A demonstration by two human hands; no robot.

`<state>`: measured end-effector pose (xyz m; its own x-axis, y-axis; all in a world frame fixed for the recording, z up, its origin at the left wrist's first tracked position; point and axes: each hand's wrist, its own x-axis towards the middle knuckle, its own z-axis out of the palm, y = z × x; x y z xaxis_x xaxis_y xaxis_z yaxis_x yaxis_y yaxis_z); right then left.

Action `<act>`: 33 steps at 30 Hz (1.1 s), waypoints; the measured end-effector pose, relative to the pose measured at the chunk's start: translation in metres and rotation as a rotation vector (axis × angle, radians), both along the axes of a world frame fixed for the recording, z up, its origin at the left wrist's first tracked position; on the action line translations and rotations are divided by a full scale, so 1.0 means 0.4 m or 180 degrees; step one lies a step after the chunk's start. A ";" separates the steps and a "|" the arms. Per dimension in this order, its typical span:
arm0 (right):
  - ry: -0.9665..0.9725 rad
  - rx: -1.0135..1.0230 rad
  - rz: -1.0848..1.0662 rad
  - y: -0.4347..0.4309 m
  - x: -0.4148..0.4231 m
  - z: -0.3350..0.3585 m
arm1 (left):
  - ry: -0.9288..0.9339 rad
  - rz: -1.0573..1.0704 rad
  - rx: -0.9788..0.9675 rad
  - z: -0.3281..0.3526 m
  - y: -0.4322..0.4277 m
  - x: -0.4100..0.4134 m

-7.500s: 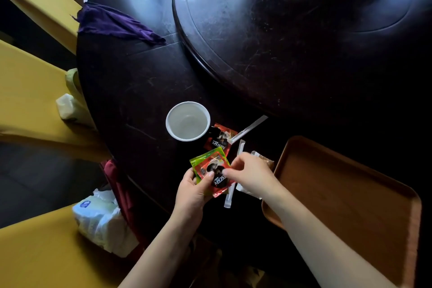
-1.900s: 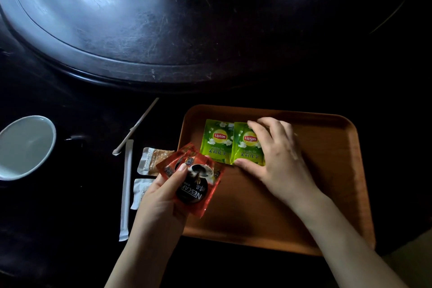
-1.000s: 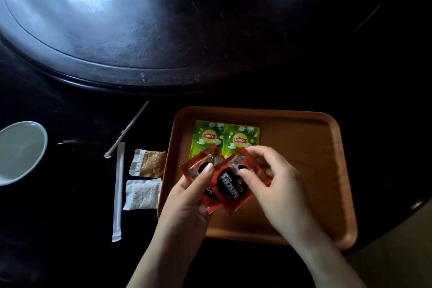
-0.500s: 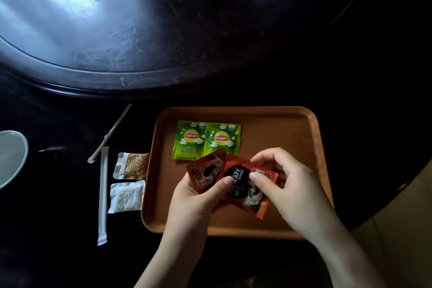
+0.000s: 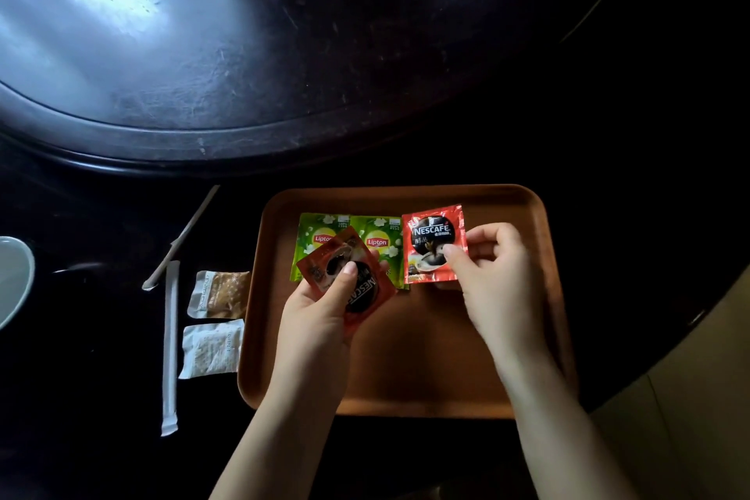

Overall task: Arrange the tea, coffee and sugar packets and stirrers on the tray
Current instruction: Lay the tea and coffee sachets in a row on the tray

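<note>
Over the tray, pinches one red coffee packet in the right hand, just right of the two green tea packets, no longer fanned against its twin as half a second ago. Grips the second coffee packet in the left hand. Leaves sugar packets and stirrers on the table, so probably about half arranged.

Two green tea packets lie side by side on the tray. The right hand pinches a red coffee packet just beside them. The left hand grips more red coffee over the tea. Two sugar packets and two stirrers lie on the table, left of the tray.
</note>
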<state>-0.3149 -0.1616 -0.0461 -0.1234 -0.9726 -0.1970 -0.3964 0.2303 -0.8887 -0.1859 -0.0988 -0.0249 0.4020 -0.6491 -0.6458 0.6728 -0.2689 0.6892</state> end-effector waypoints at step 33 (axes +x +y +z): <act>-0.1184 0.0740 0.0369 0.108 -0.060 0.054 | 0.0077 -0.1003 -0.0334 0.020 0.011 -0.058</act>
